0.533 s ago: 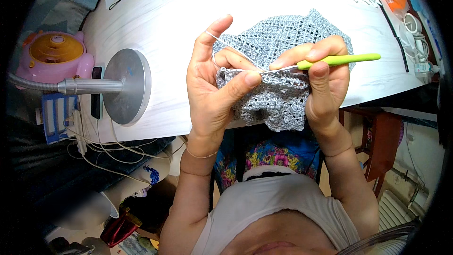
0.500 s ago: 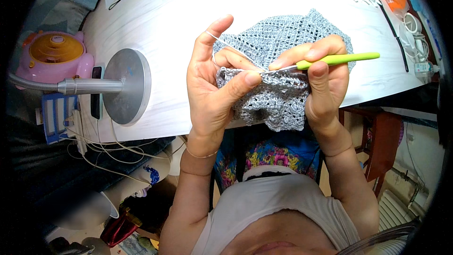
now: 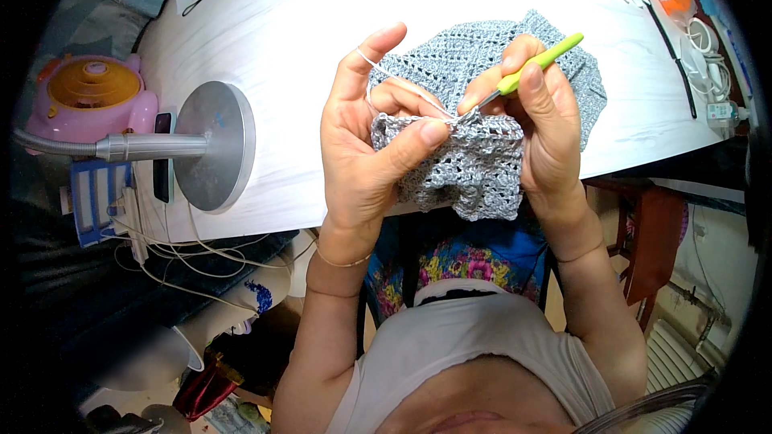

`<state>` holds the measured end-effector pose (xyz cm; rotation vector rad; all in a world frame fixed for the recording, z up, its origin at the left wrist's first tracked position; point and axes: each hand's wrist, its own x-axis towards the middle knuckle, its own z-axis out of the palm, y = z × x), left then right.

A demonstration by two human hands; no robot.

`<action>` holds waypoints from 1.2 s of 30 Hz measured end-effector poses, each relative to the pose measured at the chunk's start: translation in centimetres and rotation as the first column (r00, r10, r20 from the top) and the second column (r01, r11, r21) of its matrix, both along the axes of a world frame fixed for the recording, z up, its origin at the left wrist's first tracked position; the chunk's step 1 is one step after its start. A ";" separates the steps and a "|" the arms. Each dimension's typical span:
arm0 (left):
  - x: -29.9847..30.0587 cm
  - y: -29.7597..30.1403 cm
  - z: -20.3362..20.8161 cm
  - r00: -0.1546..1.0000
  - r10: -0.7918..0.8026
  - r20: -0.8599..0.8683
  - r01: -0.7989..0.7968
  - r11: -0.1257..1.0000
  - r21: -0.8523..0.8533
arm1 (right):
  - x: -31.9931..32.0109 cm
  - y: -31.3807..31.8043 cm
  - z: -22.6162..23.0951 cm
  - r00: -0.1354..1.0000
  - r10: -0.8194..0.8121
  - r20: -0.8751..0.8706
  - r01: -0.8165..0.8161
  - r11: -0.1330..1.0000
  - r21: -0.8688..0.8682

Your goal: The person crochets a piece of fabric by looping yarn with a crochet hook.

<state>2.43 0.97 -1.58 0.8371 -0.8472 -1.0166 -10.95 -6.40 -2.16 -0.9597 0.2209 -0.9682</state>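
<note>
Left hand (image 3: 362, 153) fingers pinching grey crochet piece (image 3: 474, 161) at its top edge, right hand (image 3: 547, 128) at three o'clock gripping green crochet hook (image 3: 531, 67), white desk (image 3: 281, 40) beneath

Bare forearms, no sleeves reaching them. Left hand (image 3: 363, 145) has a thin bracelet (image 3: 342, 261) at the wrist. Right hand (image 3: 547, 124) wears no rings or watch. Torso in a white sleeveless top (image 3: 458, 354) with dark trim at the neckline.
</note>
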 end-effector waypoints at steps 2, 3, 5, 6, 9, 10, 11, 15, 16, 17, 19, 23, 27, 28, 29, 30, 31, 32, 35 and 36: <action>0.0 0.0 0.0 1.000 0.007 0.005 -0.007 1.000 -0.004 | -0.2 -0.2 -0.2 0.993 0.082 0.080 -0.082 0.997 -0.003; 0.0 0.0 -0.1 1.000 0.006 0.004 -0.006 1.000 -0.003 | -0.2 -0.2 -0.2 0.994 0.075 0.075 -0.074 0.997 -0.018; 0.0 -0.1 -0.2 1.000 0.001 0.002 -0.001 1.000 -0.004 | -0.2 -0.2 -0.2 0.995 0.069 0.070 -0.067 0.997 -0.034; 0.1 -0.1 -0.2 1.000 0.002 0.002 -0.002 1.000 -0.004 | -0.3 -0.2 -0.2 0.994 0.080 0.079 -0.077 0.996 -0.035; 0.2 0.0 -0.2 1.000 -0.001 0.012 0.001 1.000 -0.009 | -0.2 -0.1 -0.1 0.995 0.075 0.069 -0.072 0.996 -0.043; 0.1 0.0 -0.2 1.000 0.000 0.006 0.000 1.000 -0.008 | -0.2 0.0 0.0 0.997 0.059 0.052 -0.056 0.997 -0.051; 0.1 0.0 -0.1 1.000 -0.001 -0.002 0.001 1.000 -0.007 | -0.3 0.0 0.0 0.997 0.058 0.050 -0.055 0.997 -0.051; 0.1 0.1 0.0 1.000 0.004 -0.007 -0.004 1.000 -0.006 | -0.3 -0.1 -0.2 0.999 -0.018 -0.037 0.012 0.988 -0.151; 0.1 0.1 0.0 1.000 0.004 -0.008 -0.004 1.000 -0.001 | -0.2 0.0 -0.2 0.997 -0.052 -0.051 0.042 0.981 -0.190; 0.1 0.1 0.0 1.000 0.004 -0.009 -0.004 1.000 0.004 | -0.2 0.1 -0.2 0.997 -0.052 -0.051 0.041 0.981 -0.190; 0.2 0.1 -0.1 1.000 0.017 0.013 -0.017 1.000 0.002 | -0.1 0.2 0.0 0.993 -0.109 -0.047 0.096 0.970 -0.226; 0.3 0.3 -0.1 0.992 0.078 0.100 -0.078 0.997 -0.004 | -0.2 0.2 -0.5 0.976 -0.209 -0.064 0.167 0.902 -0.399; 0.1 0.2 -0.1 0.978 0.119 0.169 -0.118 0.993 -0.014 | 0.0 0.5 -0.7 0.955 -0.293 -0.045 0.242 0.859 -0.451; 0.0 0.1 -0.2 0.970 0.143 0.198 -0.138 0.990 -0.038 | 0.1 0.6 -0.7 0.960 -0.276 0.037 0.265 0.864 -0.428; 0.1 0.2 -0.1 0.957 0.175 0.232 -0.165 0.984 -0.064 | 0.1 0.7 -0.8 0.961 -0.272 0.043 0.263 0.864 -0.429; 0.2 0.3 -0.1 0.955 0.180 0.237 -0.169 0.983 -0.067 | 0.1 0.8 -0.9 0.953 -0.302 0.029 0.278 0.831 -0.481; 0.3 0.4 -0.1 0.924 0.230 0.304 -0.210 0.973 -0.099 | 0.1 0.9 -0.8 0.943 -0.333 0.018 0.291 0.795 -0.532; 0.1 0.3 -0.1 0.890 0.274 0.364 -0.241 0.961 -0.133 | 0.2 1.0 -0.8 0.940 -0.333 0.075 0.317 0.771 -0.553; -0.5 0.5 0.2 0.838 0.344 0.423 -0.296 0.939 -0.176 | 0.2 1.1 -0.8 0.914 -0.391 0.105 0.362 0.674 -0.644; -0.5 0.5 0.3 0.838 0.344 0.424 -0.294 0.939 -0.180 | 0.3 1.2 -0.8 0.909 -0.393 0.141 0.388 0.667 -0.636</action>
